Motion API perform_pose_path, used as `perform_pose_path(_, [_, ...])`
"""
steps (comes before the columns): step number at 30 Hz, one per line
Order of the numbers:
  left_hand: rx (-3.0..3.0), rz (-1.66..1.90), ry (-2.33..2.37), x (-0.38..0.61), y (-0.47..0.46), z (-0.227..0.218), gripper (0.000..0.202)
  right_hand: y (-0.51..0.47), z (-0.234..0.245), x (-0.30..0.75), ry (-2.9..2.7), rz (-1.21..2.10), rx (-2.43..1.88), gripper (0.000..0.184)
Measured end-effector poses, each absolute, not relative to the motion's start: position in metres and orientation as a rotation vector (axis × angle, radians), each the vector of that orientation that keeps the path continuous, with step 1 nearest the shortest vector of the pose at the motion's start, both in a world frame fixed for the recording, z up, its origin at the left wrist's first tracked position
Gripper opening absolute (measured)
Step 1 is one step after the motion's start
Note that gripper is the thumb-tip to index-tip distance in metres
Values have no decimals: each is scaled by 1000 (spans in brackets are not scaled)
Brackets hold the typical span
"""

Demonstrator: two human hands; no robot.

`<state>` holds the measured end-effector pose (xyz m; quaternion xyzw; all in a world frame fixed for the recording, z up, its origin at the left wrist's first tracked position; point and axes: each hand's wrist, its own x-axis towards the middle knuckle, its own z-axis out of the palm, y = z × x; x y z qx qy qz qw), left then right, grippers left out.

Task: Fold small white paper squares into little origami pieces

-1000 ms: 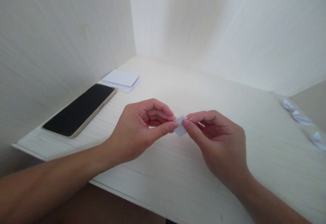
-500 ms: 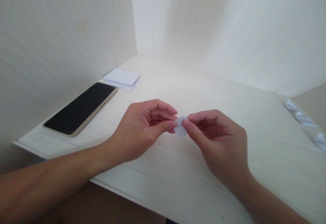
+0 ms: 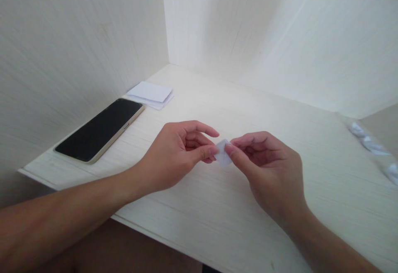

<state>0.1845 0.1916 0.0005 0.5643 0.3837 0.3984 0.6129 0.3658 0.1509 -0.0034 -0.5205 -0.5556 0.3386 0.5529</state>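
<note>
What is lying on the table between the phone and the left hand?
Nothing: in the head view only bare table separates the phone from the left hand.

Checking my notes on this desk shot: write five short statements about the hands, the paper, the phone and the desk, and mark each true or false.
1. Both hands pinch one small folded paper piece. True: the left hand and right hand hold it between them.
2. The phone lies screen up and dark. True.
3. The phone lies on the paper stack. False: the stack lies just beyond it.
4. The folded piece lies flat on the desk. False: it is held above it.
5. Small white folded pieces lie at the desk's right edge. True.
</note>
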Motion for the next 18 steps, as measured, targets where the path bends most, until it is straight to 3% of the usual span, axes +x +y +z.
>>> perform_pose_path(18, [1252,795,853,184,193,0,21,154,-2,369,-1386,965,-1272,18])
